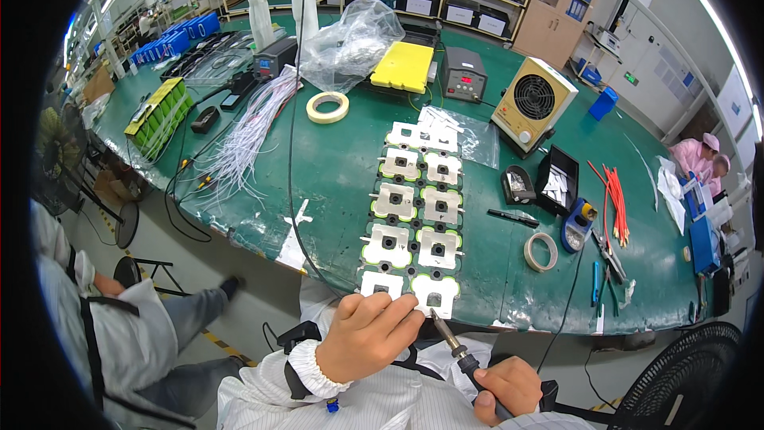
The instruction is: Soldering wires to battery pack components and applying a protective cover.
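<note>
1. Head view, looking down at a green bench with a long strip of white plates running from the near edge toward 12 o'clock, two plates per row, green rims showing under them.
2. Left hand rests at the strip's near end, fingers curled together and pressing on the nearest left plate; nothing seems to be gripped in them, but the fingertips are partly hidden.
3. Right hand at 5 o'clock, fingers clamped around the handle of a soldering iron. The tip points up toward 11 o'clock and sits just at the lower edge of the nearest right plate, close to the left fingertips.
4. Around: tape roll at 3 o'clock of the strip, blue iron stand beyond it, small fan unit at 1 o'clock, yellow pad at 12, bundle of white wires at 10.
5. Risk, my judgement: the hot tip is very near the left fingers, so a slip of either hand could burn them.
6. Risk: the strip's near end sits at the bench edge; an uneven press could tilt or shift it and put the tip off the joint.
7. Risk: the iron's cord crosses the bench near the loose tape roll; a snag could jerk the handle.
</note>
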A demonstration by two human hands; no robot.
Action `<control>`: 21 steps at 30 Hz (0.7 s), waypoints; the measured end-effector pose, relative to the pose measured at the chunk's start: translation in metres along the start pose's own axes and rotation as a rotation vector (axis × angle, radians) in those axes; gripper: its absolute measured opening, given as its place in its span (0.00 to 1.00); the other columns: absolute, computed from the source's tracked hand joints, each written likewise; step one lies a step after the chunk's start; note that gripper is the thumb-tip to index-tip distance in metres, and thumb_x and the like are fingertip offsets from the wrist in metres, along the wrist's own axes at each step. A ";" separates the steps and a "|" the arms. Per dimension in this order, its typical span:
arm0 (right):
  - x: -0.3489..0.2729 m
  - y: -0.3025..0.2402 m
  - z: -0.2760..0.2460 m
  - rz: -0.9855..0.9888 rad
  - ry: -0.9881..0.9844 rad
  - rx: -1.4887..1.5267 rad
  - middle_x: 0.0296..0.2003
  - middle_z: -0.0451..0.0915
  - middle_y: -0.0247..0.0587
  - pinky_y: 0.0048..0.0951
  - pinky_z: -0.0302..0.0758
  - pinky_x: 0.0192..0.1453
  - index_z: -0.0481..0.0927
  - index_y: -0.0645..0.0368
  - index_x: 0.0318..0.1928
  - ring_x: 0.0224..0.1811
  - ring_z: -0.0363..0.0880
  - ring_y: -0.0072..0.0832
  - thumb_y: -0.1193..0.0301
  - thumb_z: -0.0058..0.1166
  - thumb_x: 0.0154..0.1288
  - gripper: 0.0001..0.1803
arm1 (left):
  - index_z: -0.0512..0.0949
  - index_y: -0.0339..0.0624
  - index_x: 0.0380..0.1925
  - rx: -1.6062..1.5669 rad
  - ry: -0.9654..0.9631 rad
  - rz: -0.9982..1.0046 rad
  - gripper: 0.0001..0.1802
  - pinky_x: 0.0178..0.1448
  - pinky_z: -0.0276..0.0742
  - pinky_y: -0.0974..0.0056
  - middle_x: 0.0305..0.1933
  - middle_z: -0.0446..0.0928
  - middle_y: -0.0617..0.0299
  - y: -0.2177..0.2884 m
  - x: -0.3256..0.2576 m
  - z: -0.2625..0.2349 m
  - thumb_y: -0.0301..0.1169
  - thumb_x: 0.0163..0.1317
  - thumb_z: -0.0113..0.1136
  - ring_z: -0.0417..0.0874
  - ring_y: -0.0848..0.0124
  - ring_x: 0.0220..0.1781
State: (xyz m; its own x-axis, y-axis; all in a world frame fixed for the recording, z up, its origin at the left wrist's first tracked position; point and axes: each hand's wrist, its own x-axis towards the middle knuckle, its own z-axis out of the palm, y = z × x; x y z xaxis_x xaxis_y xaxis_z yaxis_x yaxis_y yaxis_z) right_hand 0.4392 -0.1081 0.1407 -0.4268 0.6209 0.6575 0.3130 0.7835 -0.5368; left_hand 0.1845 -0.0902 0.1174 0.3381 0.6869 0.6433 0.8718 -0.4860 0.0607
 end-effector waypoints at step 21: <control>0.000 0.005 0.003 -0.104 0.057 0.050 0.28 0.81 0.51 0.37 0.74 0.29 0.83 0.70 0.42 0.25 0.79 0.41 0.75 0.66 0.59 0.13 | 0.86 0.47 0.35 -0.141 0.096 -0.114 0.13 0.46 0.67 0.61 0.47 0.86 0.69 -0.009 -0.005 -0.022 0.25 0.46 0.71 0.77 0.67 0.39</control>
State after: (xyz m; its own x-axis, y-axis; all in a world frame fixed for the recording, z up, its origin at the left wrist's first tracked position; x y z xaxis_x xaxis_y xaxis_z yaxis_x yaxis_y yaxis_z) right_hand 0.4386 -0.1040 0.1361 -0.4057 0.5382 0.7388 0.2263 0.8423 -0.4893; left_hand 0.1668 -0.1009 0.1301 0.1995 0.6905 0.6953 0.8420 -0.4837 0.2388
